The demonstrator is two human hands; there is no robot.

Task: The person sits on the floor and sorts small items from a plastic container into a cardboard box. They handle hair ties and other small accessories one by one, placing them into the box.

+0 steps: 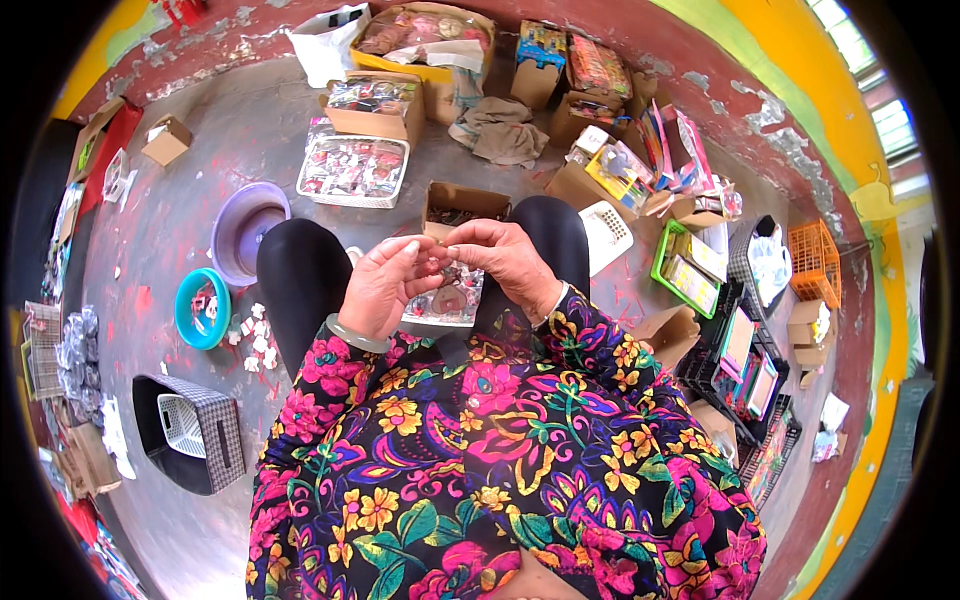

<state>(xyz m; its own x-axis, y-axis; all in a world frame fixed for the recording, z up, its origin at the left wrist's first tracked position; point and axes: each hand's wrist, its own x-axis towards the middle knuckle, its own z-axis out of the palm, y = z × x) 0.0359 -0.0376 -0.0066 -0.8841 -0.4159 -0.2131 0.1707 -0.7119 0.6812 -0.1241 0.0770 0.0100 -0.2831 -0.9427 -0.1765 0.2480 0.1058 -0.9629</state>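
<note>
My left hand (pixel 385 288) and my right hand (pixel 510 260) meet in front of me, between my knees. Thumb and fingers are pinched together on both, around something too small to make out. A bracelet circles the left wrist. Just under the hands is a white basket (pixel 438 322) holding small packets, partly hidden by my fingers. Right behind them stands an open cardboard box (pixel 480 198) with dark small pieces inside.
A white basket of packets (pixel 352 198) stands farther off. To the left are a purple basin (pixel 222 240), a teal basin (pixel 180 310), scattered white pieces (pixel 262 340) and a checkered bin (pixel 225 430). On the right sit a green basket (pixel 662 262), a black crate (pixel 705 375) and an orange crate (pixel 815 262).
</note>
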